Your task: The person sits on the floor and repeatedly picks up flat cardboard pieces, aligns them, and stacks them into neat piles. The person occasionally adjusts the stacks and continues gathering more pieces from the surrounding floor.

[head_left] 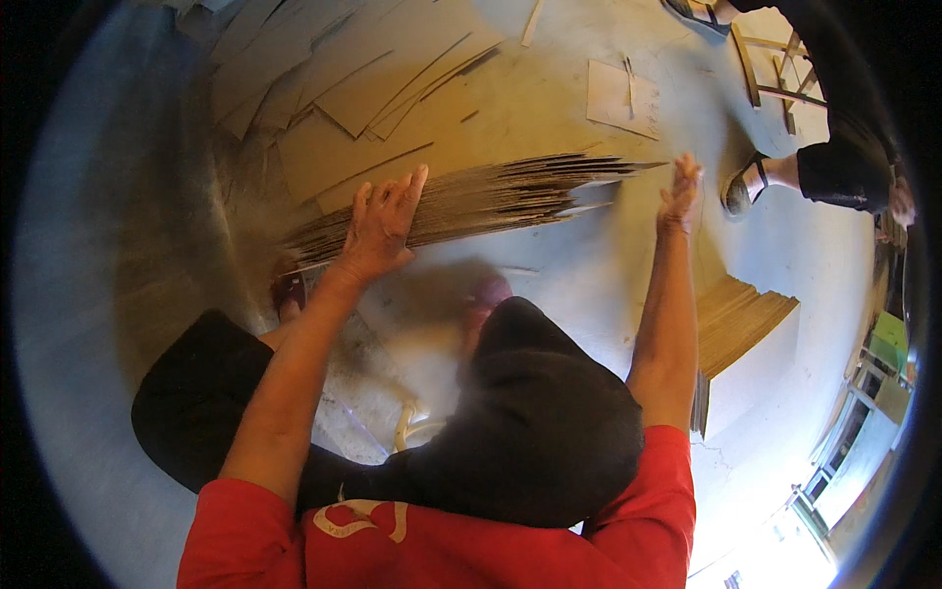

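A thick bundle of thin brown sheets, which look like cardboard (491,201), lies across the floor before my knees. Its layered edges face up toward me, and the right end is ragged and uneven. My left hand (381,228) is open over the bundle's left half, fingers spread; whether it presses on the sheets I cannot tell. At the bundle's right end my right hand (680,194) is raised and open, slightly blurred, with its palm toward the sheet ends. A narrow gap seems to lie between that hand and the longest sheet tip. Neither hand holds anything.
Flat brown sheets (343,83) lie scattered beyond the bundle. A neat stack of sheets (741,319) stands to my right. Another person's sandalled foot (743,187) is at the far right, near a wooden frame (780,74). A single sheet (620,98) lies on the floor.
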